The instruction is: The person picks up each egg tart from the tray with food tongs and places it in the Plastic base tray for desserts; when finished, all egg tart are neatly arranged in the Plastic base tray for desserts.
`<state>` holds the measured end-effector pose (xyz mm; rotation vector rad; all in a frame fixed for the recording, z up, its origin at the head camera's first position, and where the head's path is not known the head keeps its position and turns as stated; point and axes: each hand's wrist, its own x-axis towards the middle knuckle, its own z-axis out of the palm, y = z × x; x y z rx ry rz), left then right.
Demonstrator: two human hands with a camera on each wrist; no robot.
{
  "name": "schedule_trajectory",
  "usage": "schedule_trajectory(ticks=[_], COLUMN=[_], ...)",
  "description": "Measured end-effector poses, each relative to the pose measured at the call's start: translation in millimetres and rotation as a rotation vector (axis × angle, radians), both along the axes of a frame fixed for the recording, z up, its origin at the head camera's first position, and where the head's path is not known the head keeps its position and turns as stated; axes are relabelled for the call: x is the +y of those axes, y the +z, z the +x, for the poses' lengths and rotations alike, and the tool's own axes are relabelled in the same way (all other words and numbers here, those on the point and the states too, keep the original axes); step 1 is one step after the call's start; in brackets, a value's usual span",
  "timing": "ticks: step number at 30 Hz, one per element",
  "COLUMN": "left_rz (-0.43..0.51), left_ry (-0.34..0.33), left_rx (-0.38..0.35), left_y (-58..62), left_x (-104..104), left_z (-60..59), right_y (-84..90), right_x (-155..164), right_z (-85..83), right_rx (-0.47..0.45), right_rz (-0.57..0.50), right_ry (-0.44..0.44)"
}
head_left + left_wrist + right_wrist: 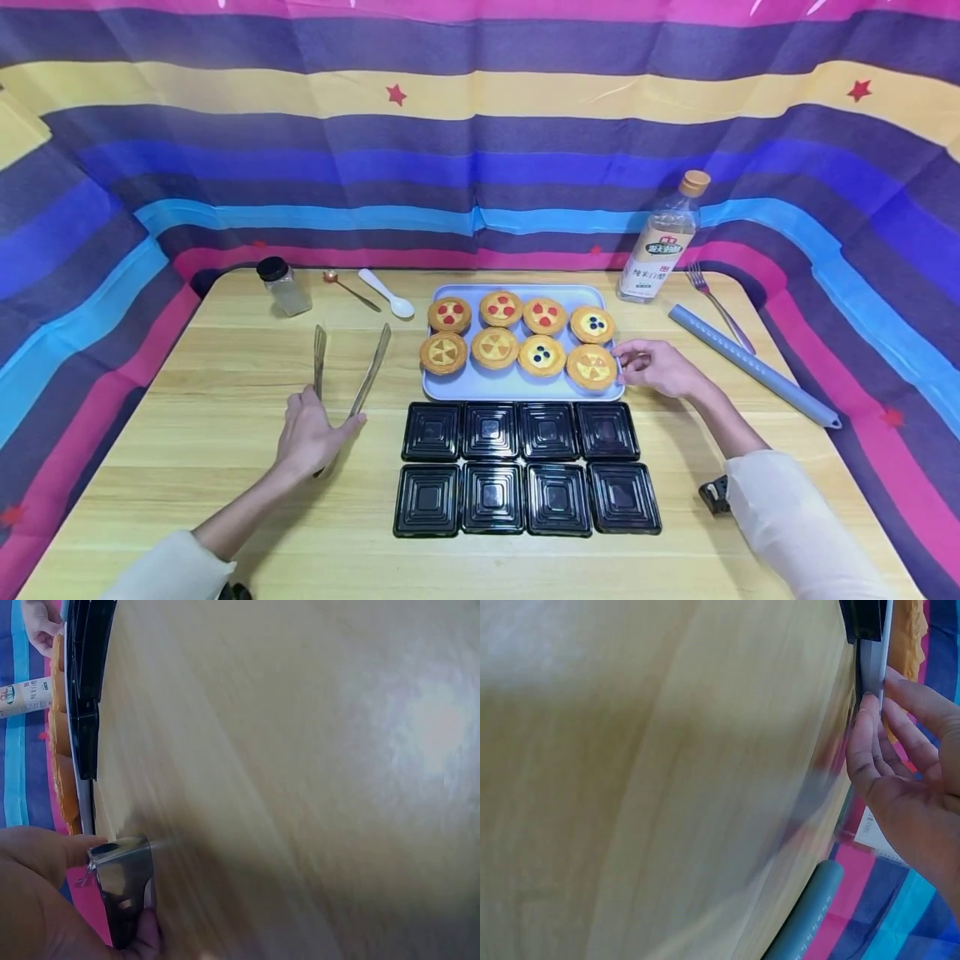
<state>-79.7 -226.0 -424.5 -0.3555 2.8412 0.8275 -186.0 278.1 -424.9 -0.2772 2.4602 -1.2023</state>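
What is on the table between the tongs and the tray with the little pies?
Nothing. In the head view, only bare table lies between the tongs, held by the left hand, and the tray.

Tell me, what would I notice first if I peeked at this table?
Probably the eight little tarts with red, blue and yellow tops, sitting on a tray in the middle of the table. In front of them lie eight black boxes in two rows. The left hand holds metal tongs, and the right hand touches the tray's right edge.
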Motion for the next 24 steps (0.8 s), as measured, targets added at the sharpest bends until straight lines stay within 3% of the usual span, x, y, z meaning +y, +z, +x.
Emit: schedule_trajectory(ticks=[9,14,17,24], left_rz=[0.030,0.047,0.065,0.041], left_ry=[-0.007,-0.004,-0.022,-0.115], left_rx=[0.011,0.060,0.150,0.464], left_y=[3.6,6.1,6.3,9.0], left_x=[0.1,-0.6,-2.5,-10.6], left_z=[5.4,7.3,7.6,1.8], right_y=[1.6,1.5,1.3,1.9], right_x=[-1.4,-1.6,-1.4,-1.0], right_z=[0.6,0.5,0.5,0.5], right_rx=[-0.035,-0.040,-0.041,-0.036], right_rz=[-0.030,-0.022,-0.018,-0.005], right_ry=[-0.020,-0.020,-0.021,-0.022])
